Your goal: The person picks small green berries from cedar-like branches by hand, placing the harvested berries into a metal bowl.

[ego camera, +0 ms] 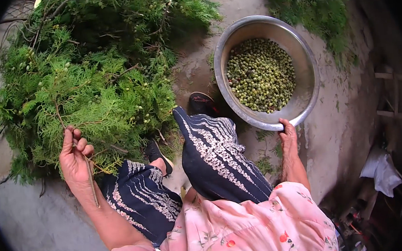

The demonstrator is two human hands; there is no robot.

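My left hand (76, 156) grips the woody stem of a leafy conifer sprig (78, 114), its bare end lying along my wrist. The sprig's green, scale-like foliage spreads over a large heap of cut conifer branches (118, 36), some bearing small pale green cones. On the right, my right hand (287, 130) holds the near rim of a wide metal basin (303, 70), with the thumb over the edge and the other fingers hidden beneath. The basin is tilted a little and partly filled with small green cones (261, 75), mixed with a few darker bits.
Another pile of green branches (312, 8) lies beyond the basin. My knees and dark shoes (202, 103) are between the heap and the basin. Along the right side are a wooden frame (393, 94) and a white bag (382, 172). Leafy scraps dot the concrete floor (347, 112).
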